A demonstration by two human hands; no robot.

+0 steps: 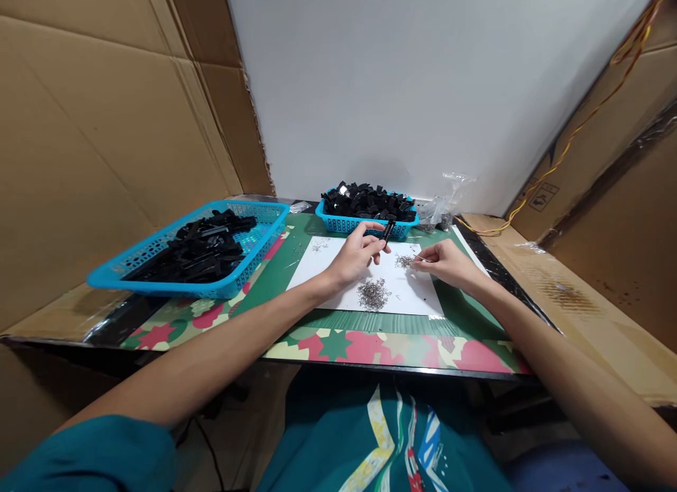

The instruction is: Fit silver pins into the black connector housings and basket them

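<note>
My left hand point(355, 259) is closed on a small black plastic piece point(388, 231), held tilted between thumb and fingers above the white sheet point(309, 273). To its right, my right hand point(447, 264) pinches a thin metal tool point(422, 258), which looks like tweezers. The tool's tip is at a small pile of tiny metal parts point(405, 261); whether it grips one is too small to tell. A larger pile of tiny metal parts point(374, 294) lies nearer me on the sheet, and a few loose ones point(319, 245) are scattered at its far left.
A large blue basket point(206, 289) with long black pieces point(195, 252) stands at the left. Behind the sheet is a smaller blue basket point(338, 224) heaped with black pieces point(367, 201). A clear plastic bag point(441, 208) sits beside it. Cardboard walls point(95, 111) flank the table; twisted wires point(568, 139) hang right.
</note>
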